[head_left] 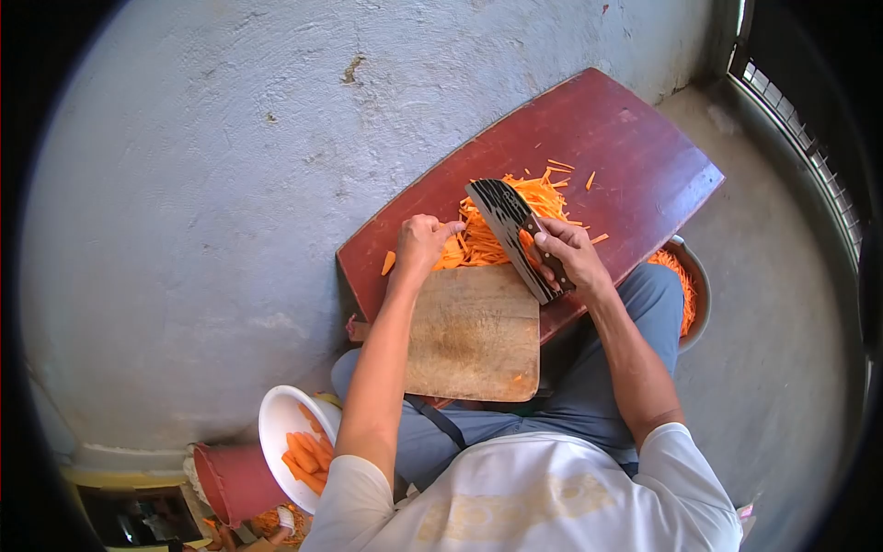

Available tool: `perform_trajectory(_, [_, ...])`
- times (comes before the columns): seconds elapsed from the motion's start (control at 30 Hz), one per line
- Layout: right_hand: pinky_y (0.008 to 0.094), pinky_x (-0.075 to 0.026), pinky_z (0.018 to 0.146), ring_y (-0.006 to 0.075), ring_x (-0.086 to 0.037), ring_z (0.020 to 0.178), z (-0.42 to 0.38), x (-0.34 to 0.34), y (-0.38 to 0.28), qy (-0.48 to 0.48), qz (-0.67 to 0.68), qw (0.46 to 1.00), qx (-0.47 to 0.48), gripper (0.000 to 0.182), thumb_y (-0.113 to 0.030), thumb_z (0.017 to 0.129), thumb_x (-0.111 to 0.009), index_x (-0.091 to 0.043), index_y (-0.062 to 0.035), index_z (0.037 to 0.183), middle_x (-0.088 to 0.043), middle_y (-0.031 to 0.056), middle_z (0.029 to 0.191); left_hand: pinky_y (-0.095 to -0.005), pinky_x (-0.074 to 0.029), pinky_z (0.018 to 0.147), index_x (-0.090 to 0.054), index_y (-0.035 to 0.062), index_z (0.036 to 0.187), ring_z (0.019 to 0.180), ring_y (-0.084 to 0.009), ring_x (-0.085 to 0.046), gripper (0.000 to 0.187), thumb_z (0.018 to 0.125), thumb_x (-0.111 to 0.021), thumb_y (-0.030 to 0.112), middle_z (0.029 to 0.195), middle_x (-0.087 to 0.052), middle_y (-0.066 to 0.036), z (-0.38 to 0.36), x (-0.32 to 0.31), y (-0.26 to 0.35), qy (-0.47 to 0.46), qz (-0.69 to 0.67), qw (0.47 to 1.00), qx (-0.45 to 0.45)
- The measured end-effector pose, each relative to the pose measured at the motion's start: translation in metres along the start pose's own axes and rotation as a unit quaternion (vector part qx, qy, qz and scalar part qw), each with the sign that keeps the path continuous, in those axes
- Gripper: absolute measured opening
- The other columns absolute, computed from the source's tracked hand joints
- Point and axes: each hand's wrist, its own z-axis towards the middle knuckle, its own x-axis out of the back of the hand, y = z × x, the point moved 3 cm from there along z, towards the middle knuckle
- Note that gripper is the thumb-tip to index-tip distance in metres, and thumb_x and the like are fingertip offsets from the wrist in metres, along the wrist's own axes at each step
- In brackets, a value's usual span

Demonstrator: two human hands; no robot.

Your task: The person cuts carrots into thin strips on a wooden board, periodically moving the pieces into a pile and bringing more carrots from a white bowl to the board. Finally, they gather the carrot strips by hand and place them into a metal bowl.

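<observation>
My right hand (567, 253) is wrapped round the wooden handle of a broad knife (509, 225), its blade tilted beside the shredded carrot. Shredded carrot (543, 196) is heaped on the red table (616, 120), just beyond the wooden cutting board (474, 336). At the left edge of the heap is my left hand (425, 244), fingers curled and thumb stretched toward the orange pieces; whether it grips any is hidden. Flat carrot slices (451, 251) lie under and beside it, near the board's far edge.
A white bowl (273, 432) with whole carrots (308, 457) stands at the lower left, by a red bucket (239, 478). A metal basin (701, 285) of shredded carrot sits on the floor right of my leg. The wall (221, 184) borders the table's left side.
</observation>
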Motion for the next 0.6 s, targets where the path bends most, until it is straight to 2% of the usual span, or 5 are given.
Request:
perform_trajectory(0.07, [0.0222, -0.043, 0.045, 0.0052, -0.056, 0.055, -0.003, -0.001, 0.0, -0.01, -0.007, 1.0, -0.002, 0.049, -0.028, 0.114, -0.072, -0.066, 0.0003, 0.153, -0.061, -0.0015, 0.081, -0.0406, -0.049, 0.065, -0.075, -0.0035, 0.076, 0.066, -0.0198, -0.062, 0.043, 0.097, -0.093, 0.029, 0.077, -0.071, -0.014, -0.011, 0.003, -0.008, 0.082, -0.034, 0.994, -0.067])
perform_trajectory(0.27, [0.026, -0.046, 0.057, 0.0058, -0.056, 0.062, -0.02, -0.014, -0.002, -0.076, -0.11, 0.991, -0.012, 0.048, -0.023, 0.111, -0.074, -0.067, 0.0024, 0.151, -0.064, -0.0016, 0.086, -0.0315, -0.052, 0.071, -0.081, -0.0042, 0.121, 0.078, -0.0081, -0.064, 0.023, 0.108, -0.081, 0.014, 0.09, -0.077, -0.002, -0.098, -0.021, -0.033, 0.087, -0.275, 0.957, 0.034])
perform_trajectory(0.47, [0.0295, -0.051, 0.066, 0.0074, -0.059, 0.074, -0.061, -0.071, -0.021, -0.138, -0.298, 0.944, -0.042, 0.044, -0.017, 0.113, -0.07, -0.067, 0.0015, 0.152, -0.066, -0.0012, 0.09, -0.0416, -0.059, 0.081, -0.079, -0.0007, 0.131, 0.083, -0.0297, -0.075, 0.028, 0.109, -0.075, 0.016, 0.094, -0.08, -0.016, -0.211, -0.027, -0.01, 0.12, -0.258, 0.951, 0.123])
perform_trajectory(0.53, [0.0341, -0.055, 0.068, 0.0181, -0.069, 0.077, -0.074, -0.079, -0.015, -0.149, -0.37, 0.917, 0.025, 0.043, -0.015, 0.111, -0.072, -0.067, 0.0019, 0.15, -0.072, 0.0059, 0.092, -0.0477, -0.058, 0.096, -0.078, 0.0011, 0.134, 0.097, -0.042, -0.073, 0.034, 0.105, -0.081, 0.017, 0.105, -0.075, -0.019, -0.231, -0.019, -0.005, 0.091, -0.207, 0.973, 0.047])
perform_trajectory(0.6, [0.0389, -0.058, 0.071, 0.0299, -0.077, 0.083, -0.088, -0.088, -0.011, -0.149, -0.44, 0.878, 0.111, 0.043, -0.013, 0.109, -0.074, -0.067, 0.0029, 0.149, -0.076, 0.0142, 0.096, -0.0436, -0.058, 0.095, -0.078, -0.0007, 0.133, 0.102, -0.0381, -0.073, 0.037, 0.1, -0.085, 0.013, 0.112, -0.074, -0.018, -0.244, -0.003, 0.007, 0.085, -0.16, 0.983, 0.008])
